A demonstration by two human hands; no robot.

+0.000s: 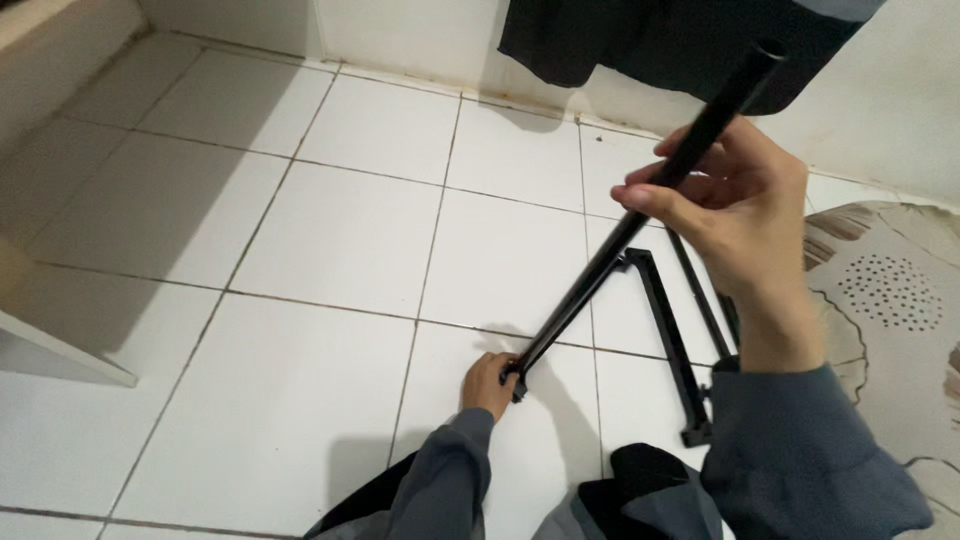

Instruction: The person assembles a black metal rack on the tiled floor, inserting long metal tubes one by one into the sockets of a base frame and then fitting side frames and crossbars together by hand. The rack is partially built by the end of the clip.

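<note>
A long black metal tube (600,270) slants from low at the floor up toward the upper right. My right hand (735,205) is wrapped around its upper part, fingers closed on it. My left hand (490,383) grips the tube's lower end just above the white tiled floor (330,230), where a small black fitting (517,382) sits. Both arms wear grey sleeves. A black metal frame piece (668,335) lies flat on the tiles behind the tube.
A dark cloth (640,40) hangs against the white wall at the top. A patterned beige cushion or mattress (900,300) fills the right side. A pale board (50,340) juts in at the left edge.
</note>
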